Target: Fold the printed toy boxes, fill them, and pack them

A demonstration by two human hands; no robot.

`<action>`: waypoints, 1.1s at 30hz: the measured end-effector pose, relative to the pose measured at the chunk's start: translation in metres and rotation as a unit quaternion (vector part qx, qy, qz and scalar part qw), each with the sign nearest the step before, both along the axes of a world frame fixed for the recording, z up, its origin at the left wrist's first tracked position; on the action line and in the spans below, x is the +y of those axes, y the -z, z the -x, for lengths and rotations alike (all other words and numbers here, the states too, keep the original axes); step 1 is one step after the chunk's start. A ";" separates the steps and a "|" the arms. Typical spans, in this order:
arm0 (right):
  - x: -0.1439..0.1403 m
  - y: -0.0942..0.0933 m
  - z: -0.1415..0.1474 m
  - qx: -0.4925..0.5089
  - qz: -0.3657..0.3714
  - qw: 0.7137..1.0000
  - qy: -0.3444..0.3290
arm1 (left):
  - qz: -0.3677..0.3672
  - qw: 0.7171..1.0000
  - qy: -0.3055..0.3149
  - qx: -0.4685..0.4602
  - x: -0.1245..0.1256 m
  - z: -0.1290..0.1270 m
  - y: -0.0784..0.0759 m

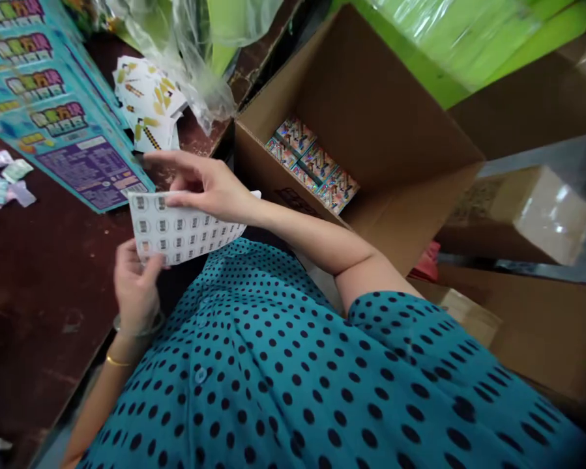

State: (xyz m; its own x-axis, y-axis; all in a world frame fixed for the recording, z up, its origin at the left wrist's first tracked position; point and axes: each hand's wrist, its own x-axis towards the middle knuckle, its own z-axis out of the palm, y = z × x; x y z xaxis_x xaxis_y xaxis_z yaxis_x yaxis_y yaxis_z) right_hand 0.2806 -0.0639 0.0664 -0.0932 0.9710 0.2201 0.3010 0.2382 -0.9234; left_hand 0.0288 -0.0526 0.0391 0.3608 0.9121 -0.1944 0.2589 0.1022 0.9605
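Observation:
A white sheet of round stickers [195, 229], printed in rows with small dark marks, is held between my hands above the table's edge. My left hand [137, 280] pinches its lower left corner, thumb on top. Over the upper edge lies my right hand [214, 185], thumb pressed on the printed face and index finger stretched out to the left; its other fingers are partly hidden. Just beyond the sheet stand teal printed boxes [85, 156] in an overlapping row. Behind my right hand are loose white cards [150, 98] with yellow and brown pictures.
An open cardboard carton [371, 111] stands to the right with shiny patterned packs [317, 163] inside. Clear plastic bags [195, 52] lie at the back. Small pastel packets [6, 176] are on the dark red table [53, 280]. More cartons [512, 215] stand far right.

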 end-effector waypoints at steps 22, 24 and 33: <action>0.043 0.007 -0.051 0.091 -0.120 0.982 0.114 | 0.011 0.911 0.305 0.278 -0.008 0.054 -0.003; 0.042 0.004 -0.046 0.080 -0.102 0.986 0.104 | -0.071 0.929 0.242 0.270 -0.010 0.048 0.007; 0.024 -0.012 -0.022 0.020 -0.025 0.999 -0.012 | -0.133 0.989 0.026 0.067 0.016 0.010 -0.010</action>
State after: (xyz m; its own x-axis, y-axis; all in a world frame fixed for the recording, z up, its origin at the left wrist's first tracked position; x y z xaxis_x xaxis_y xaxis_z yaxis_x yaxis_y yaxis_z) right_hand 0.3027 -0.0404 0.0783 -0.1063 0.9564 0.2720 0.2584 0.2908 -0.9212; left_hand 0.0185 -0.0362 0.0495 0.3957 0.9184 0.0002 0.3840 -0.1657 0.9083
